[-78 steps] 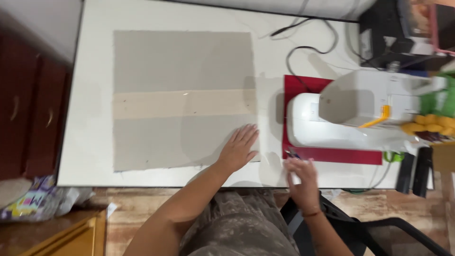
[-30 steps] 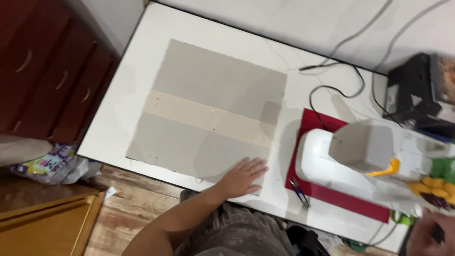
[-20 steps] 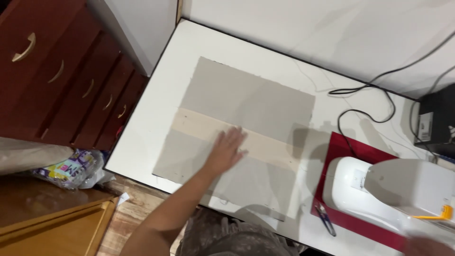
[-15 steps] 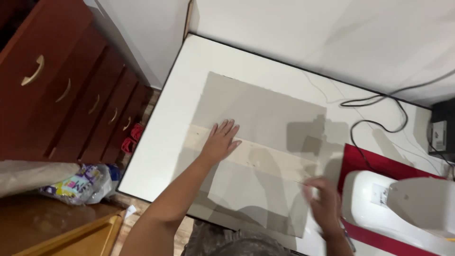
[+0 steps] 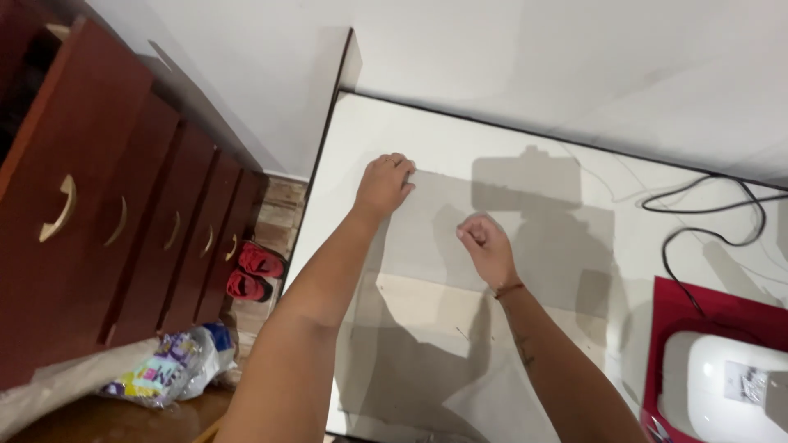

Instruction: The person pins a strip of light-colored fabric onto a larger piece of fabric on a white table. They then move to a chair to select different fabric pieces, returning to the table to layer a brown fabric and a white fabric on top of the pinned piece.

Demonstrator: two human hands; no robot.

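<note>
So the grey fabric panel is lying flat on the white table, with a paler cream band running across its middle. It looks pretty smooth already, no big folds or bunching that I can spot, just shadows from the arms falling over it.

Left hand is up at the far left corner of the fabric, fingers curled down on the edge there. Looks like it's pinching or pressing that corner but I honestly can't tell if there's cloth between the fingertips or if it's just resting on top. Right hand is further in, over the grey part just above the cream band, closed into a loose fist with thumb and fingers together. Might be gripping a bit of cloth, too small to say for sure.

Progress-wise I'd guess the laying out part is done, and both hands are only now getting hold at the far end, so whatever lifting, folding or shifting comes with that grip hasn't shown up yet. The near edge sits untouched by the table's front.

White sewing machine on its red mat sits off to the right, well apart from both hands, black cable looping behind it
</note>
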